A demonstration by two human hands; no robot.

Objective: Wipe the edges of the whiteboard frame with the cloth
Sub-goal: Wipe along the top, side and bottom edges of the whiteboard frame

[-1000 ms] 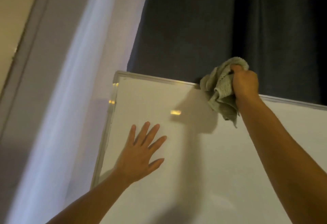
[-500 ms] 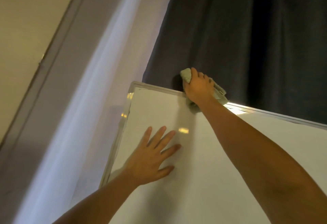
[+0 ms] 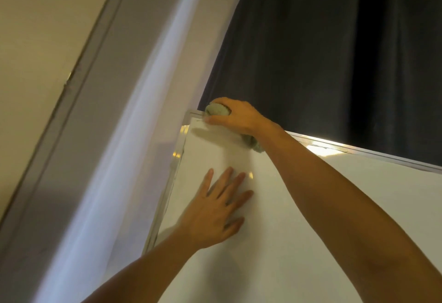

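The whiteboard (image 3: 311, 231) fills the lower right, edged by a silver frame (image 3: 358, 153) along its top and left side. My right hand (image 3: 239, 117) is shut on a grey-green cloth (image 3: 216, 110) and presses it onto the top frame edge, close to the upper left corner. A fold of the cloth pokes out under my wrist. My left hand (image 3: 215, 211) lies flat on the board's white surface with its fingers spread, just right of the left frame edge.
A dark curtain (image 3: 334, 51) hangs behind the board's top edge. A sheer white curtain (image 3: 148, 123) runs down along the board's left side. A beige wall and a grey window frame (image 3: 71, 87) lie further left.
My right hand has slid the cloth leftward along the top frame edge, from mid-board to near the upper left corner. My left hand has stayed flat on the board.
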